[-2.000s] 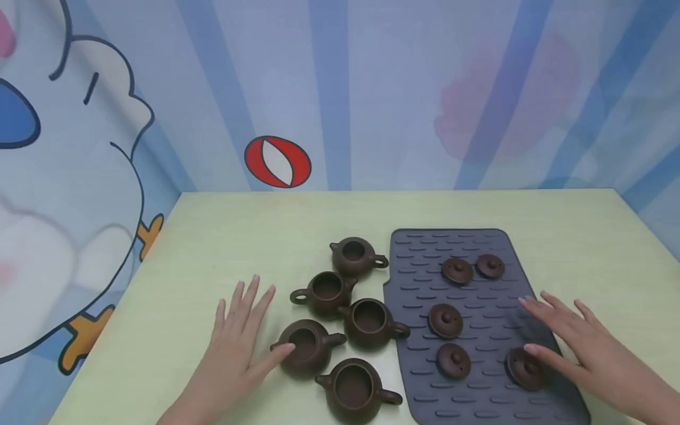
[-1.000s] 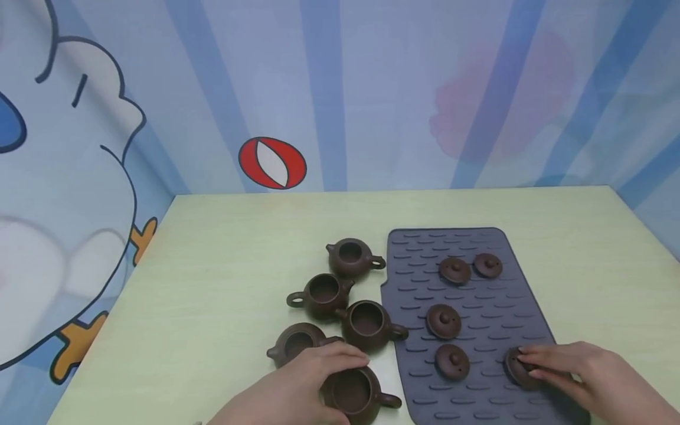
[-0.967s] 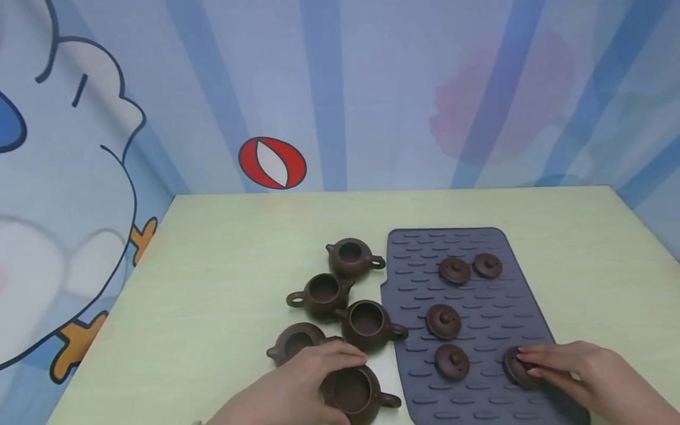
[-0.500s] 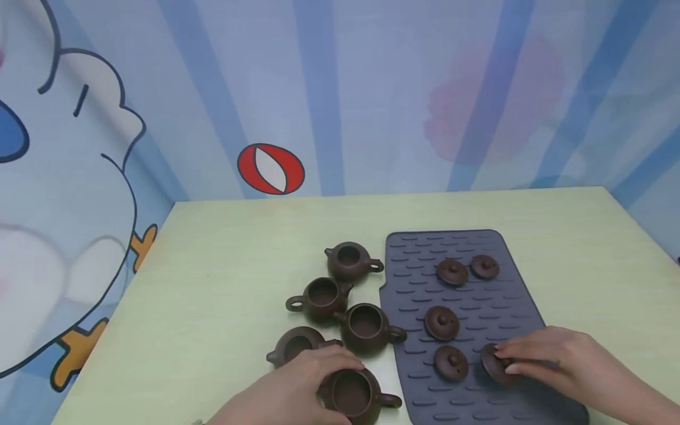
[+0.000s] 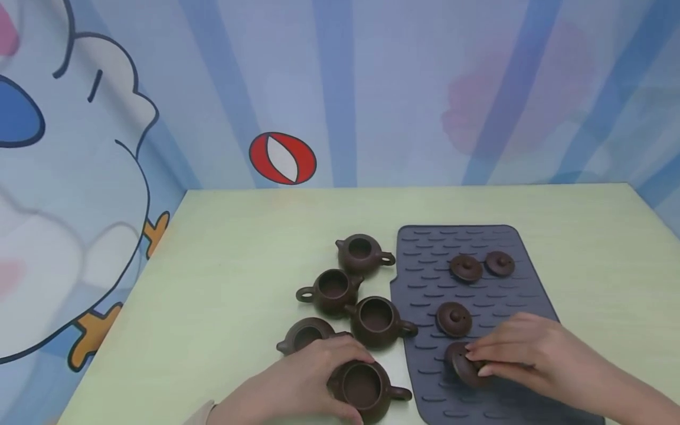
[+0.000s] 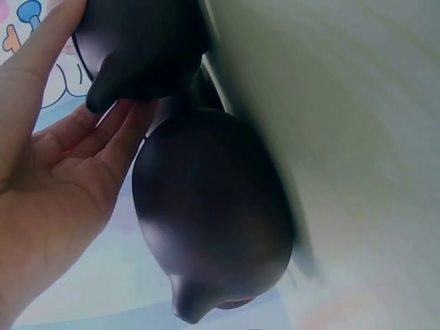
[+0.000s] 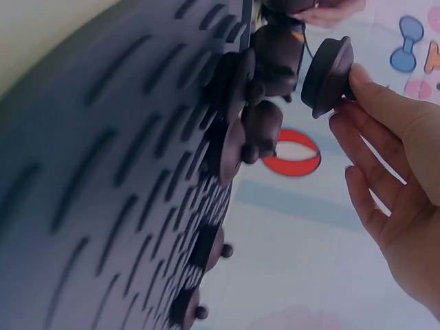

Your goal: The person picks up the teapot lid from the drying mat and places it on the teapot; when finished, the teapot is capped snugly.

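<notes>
My left hand [image 5: 303, 378] grips the nearest small brown teapot [image 5: 363, 389], thumb and fingers around its spout side; its top is uncovered. In the left wrist view that teapot [image 6: 148, 45] sits between thumb and fingers, with another teapot [image 6: 213, 206] beside it. My right hand [image 5: 542, 360] pinches a round brown lid [image 5: 460, 363] by its knob. The right wrist view shows this lid [image 7: 326, 75] tilted and lifted off the dark grey mat [image 7: 103, 137]. In the head view it overlaps a lid lying on the mat, which the right wrist view shows [image 7: 232, 151].
Several more lidless teapots stand left of the mat, among them a far one [image 5: 361, 254] and a middle one [image 5: 376, 321]. On the mat [image 5: 425, 236] lie other lids, such as one in the middle [image 5: 454, 319] and one at the back right [image 5: 500, 264].
My left hand has come right from beside the teapots and taken hold of the nearest one. My right hand has pinched the front-right lid, lifted it and carried it left over the mat.
</notes>
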`<state>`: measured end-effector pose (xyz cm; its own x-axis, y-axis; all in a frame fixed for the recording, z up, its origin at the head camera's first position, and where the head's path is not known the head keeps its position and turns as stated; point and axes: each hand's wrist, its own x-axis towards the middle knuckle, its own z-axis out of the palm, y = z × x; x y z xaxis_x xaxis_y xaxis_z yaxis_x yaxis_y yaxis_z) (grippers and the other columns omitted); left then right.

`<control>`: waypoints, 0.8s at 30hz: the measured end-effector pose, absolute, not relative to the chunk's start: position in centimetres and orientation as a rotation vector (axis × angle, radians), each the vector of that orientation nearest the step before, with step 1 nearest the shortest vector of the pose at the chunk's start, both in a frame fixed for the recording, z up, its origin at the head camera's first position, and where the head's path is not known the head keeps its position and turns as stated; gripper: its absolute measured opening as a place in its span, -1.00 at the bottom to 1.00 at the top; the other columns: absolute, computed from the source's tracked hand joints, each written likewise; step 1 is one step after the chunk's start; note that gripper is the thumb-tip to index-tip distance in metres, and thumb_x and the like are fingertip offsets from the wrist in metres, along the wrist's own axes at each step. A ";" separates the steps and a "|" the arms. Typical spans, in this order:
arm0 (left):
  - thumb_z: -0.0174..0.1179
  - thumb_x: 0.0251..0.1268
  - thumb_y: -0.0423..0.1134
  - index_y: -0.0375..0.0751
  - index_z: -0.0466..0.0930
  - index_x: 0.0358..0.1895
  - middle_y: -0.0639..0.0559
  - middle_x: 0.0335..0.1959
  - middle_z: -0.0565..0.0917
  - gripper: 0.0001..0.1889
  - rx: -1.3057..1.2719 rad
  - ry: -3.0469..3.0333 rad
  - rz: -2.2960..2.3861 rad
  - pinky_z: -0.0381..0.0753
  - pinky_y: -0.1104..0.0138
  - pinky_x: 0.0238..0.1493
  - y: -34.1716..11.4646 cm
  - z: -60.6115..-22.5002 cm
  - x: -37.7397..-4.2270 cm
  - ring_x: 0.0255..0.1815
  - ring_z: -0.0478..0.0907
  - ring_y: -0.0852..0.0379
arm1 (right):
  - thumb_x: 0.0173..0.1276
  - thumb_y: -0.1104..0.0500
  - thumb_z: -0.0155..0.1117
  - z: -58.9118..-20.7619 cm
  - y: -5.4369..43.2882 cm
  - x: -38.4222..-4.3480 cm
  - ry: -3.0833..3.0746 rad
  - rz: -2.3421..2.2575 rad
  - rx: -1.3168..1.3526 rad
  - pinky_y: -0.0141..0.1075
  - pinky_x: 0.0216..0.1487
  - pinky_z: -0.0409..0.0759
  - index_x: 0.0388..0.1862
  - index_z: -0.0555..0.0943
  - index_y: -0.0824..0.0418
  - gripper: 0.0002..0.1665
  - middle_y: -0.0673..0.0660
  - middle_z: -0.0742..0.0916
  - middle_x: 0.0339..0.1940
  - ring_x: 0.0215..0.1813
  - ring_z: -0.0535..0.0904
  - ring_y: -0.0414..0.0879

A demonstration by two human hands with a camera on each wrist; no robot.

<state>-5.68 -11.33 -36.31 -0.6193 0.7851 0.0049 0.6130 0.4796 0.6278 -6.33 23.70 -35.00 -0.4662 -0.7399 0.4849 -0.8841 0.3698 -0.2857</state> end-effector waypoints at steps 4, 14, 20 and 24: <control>0.42 -0.11 0.11 -0.05 0.49 0.06 0.25 0.01 0.52 -0.38 1.181 2.458 0.835 0.44 0.45 0.11 -11.5 -36.1 -5.9 0.08 0.42 0.37 | 0.13 0.07 0.39 -34.6 22.1 -7.0 -2.286 0.734 1.560 -0.52 -0.07 0.46 -0.10 0.68 -0.05 -0.69 -0.17 0.72 -0.18 -0.13 0.58 -0.32; 0.44 -0.15 0.12 -0.05 0.50 0.02 0.24 -0.03 0.53 -0.38 1.159 2.476 0.719 0.45 0.49 0.04 -11.6 -35.2 -6.2 -0.01 0.44 0.39 | 0.23 0.08 0.32 -33.4 17.9 -8.4 -2.166 0.703 1.818 -0.47 -0.06 0.49 -0.12 0.69 -0.03 -0.77 -0.19 0.72 -0.16 -0.09 0.56 -0.34; 0.46 -0.18 0.09 -0.09 0.53 0.04 0.21 -0.01 0.53 -0.36 1.172 2.470 0.708 0.41 0.52 0.08 -11.3 -35.5 -6.3 0.03 0.42 0.38 | 0.18 0.14 0.36 -34.2 15.9 -9.3 -2.028 0.831 1.925 -0.50 -0.07 0.47 -0.08 0.68 0.04 -0.71 -0.11 0.73 -0.15 -0.10 0.57 -0.30; 0.47 -0.16 0.05 -0.09 0.54 0.05 0.21 -0.02 0.53 -0.38 1.206 2.447 0.703 0.41 0.55 0.06 -10.9 -35.7 -6.4 0.02 0.43 0.39 | 0.15 0.17 0.39 -35.1 14.5 -9.1 -1.942 0.896 1.953 -0.51 -0.05 0.49 -0.07 0.68 0.09 -0.67 -0.06 0.74 -0.15 -0.08 0.57 -0.28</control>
<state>-6.36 -10.89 -35.71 -0.5906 0.8040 -0.0687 0.6449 0.5214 0.5587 -9.13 14.55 -35.07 -0.0743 -0.8155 0.5739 -0.9659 -0.0843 -0.2448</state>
